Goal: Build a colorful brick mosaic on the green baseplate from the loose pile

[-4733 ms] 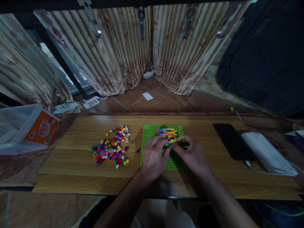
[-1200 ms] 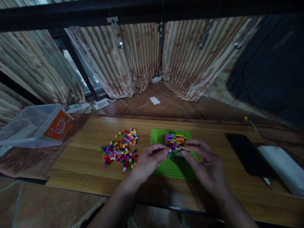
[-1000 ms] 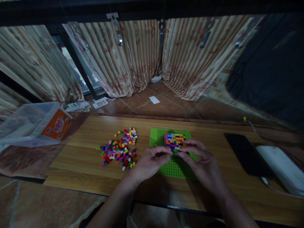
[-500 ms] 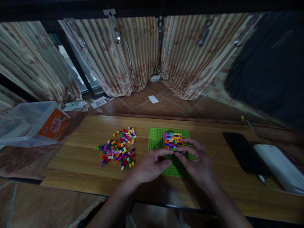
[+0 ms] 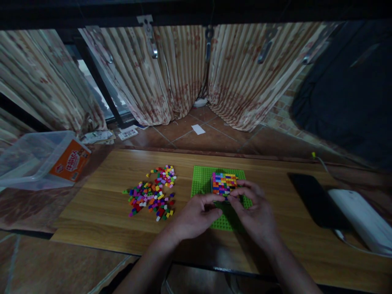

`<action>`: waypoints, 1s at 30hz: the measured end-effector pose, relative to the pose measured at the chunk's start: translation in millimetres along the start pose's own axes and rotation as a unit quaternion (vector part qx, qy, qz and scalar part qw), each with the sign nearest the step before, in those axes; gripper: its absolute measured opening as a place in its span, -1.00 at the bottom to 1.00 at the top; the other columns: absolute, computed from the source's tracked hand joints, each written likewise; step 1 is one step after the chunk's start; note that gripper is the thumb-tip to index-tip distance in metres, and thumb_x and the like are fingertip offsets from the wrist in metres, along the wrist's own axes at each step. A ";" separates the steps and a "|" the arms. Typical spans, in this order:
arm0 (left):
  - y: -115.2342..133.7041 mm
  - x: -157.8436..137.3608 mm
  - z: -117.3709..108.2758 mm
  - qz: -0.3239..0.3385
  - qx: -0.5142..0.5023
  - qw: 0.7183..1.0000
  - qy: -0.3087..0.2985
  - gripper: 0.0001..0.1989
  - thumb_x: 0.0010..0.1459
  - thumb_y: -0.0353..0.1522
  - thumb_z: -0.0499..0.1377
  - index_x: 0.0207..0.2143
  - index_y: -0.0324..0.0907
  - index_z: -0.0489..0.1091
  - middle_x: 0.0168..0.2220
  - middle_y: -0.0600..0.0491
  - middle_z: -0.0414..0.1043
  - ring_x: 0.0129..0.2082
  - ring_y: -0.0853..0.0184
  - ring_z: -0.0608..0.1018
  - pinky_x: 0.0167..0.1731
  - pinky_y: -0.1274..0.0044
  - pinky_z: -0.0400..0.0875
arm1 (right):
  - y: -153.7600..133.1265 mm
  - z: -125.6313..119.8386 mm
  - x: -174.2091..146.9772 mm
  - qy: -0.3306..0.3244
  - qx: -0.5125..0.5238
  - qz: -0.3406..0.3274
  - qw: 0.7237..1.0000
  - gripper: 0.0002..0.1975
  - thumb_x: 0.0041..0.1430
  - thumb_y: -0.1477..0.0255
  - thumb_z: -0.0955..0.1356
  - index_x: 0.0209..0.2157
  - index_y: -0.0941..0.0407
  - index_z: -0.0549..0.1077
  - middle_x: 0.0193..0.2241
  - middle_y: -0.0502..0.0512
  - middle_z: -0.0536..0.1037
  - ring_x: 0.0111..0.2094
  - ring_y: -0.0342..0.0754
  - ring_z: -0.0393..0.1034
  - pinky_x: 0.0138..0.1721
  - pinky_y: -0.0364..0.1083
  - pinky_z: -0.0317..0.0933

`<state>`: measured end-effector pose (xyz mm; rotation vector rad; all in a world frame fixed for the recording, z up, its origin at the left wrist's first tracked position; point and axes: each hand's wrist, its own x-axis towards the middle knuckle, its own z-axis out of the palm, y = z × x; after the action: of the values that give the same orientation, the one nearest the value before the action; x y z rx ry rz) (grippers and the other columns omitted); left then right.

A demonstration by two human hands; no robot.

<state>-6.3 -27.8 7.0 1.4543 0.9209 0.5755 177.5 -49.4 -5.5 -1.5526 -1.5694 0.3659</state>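
A block built of many small coloured toy bricks [image 5: 223, 183] stands on a green studded baseplate [image 5: 200, 175]. At the block's near edge, my left hand [image 5: 196, 216] stretches out its index finger against the bricks, its thumb apart below. My right hand [image 5: 254, 208] bends around the near right corner. Its thumb and index finger pinch together at the near edge, and whatever lies between them is too small to make out. The other right fingers rest along the block's right side. Both hands hide part of the baseplate.
Loose toy bricks [image 5: 150, 196] lie heaped left on the wooden table [image 5: 101, 204]. A clear plastic box [image 5: 36, 163] with an orange label stands at the far left. On the right are a black phone [image 5: 318, 200] and a white cabled device [image 5: 361, 216]. Striped curtains [image 5: 180, 73] hang behind.
The view has shifted slightly, so everything sits a little lower. Both hands stay at the block's near edge, with only tiny finger movement.
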 end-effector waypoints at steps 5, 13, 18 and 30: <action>-0.7 0.4 0.8 0.003 0.015 1.000 0.010 -0.61 0.11 -0.36 0.15 0.00 -0.19 0.48 -0.49 0.14 0.31 -0.55 0.46 0.24 -0.52 0.59 0.15 | 0.6 2.5 0.2 -0.004 0.012 0.024 1.000 -0.88 0.11 0.32 0.39 -0.45 0.04 0.51 -0.07 0.14 0.45 -0.03 0.11 0.37 0.00 0.15 0.24; 0.5 -0.7 0.3 0.001 0.036 0.999 0.015 -0.59 0.13 -0.35 0.14 0.04 -0.17 0.46 -0.42 0.09 0.41 -0.52 0.42 0.31 -0.47 0.56 0.22 | -0.4 5.8 -0.4 0.012 0.046 0.042 0.998 -0.88 0.09 0.34 0.40 -0.48 0.06 0.52 -0.10 0.15 0.46 -0.07 0.09 0.40 -0.03 0.13 0.27; -2.0 -0.7 0.1 0.011 0.068 0.997 0.030 -0.61 0.14 -0.35 0.15 0.03 -0.14 0.48 -0.40 0.08 0.45 -0.49 0.40 0.36 -0.45 0.55 0.26 | -1.0 7.7 -1.1 0.008 0.047 0.043 0.998 -0.87 0.08 0.31 0.40 -0.49 0.05 0.51 -0.09 0.15 0.46 -0.07 0.10 0.40 0.00 0.16 0.25; 4.4 -0.6 -7.7 -0.024 -0.092 0.995 0.025 -0.82 0.12 -0.27 0.22 -0.36 -0.22 0.46 -0.51 0.14 0.37 -0.55 0.47 0.36 -0.50 0.60 0.27 | 4.9 -3.7 4.8 0.075 0.098 0.072 0.990 -0.80 0.15 0.23 0.39 -0.42 0.06 0.51 -0.19 0.11 0.51 -0.10 0.06 0.42 -0.05 0.08 0.27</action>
<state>-12.0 -23.5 12.4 1.2548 0.9148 0.6453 184.2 -45.4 -5.2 -1.5074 -1.2725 0.4581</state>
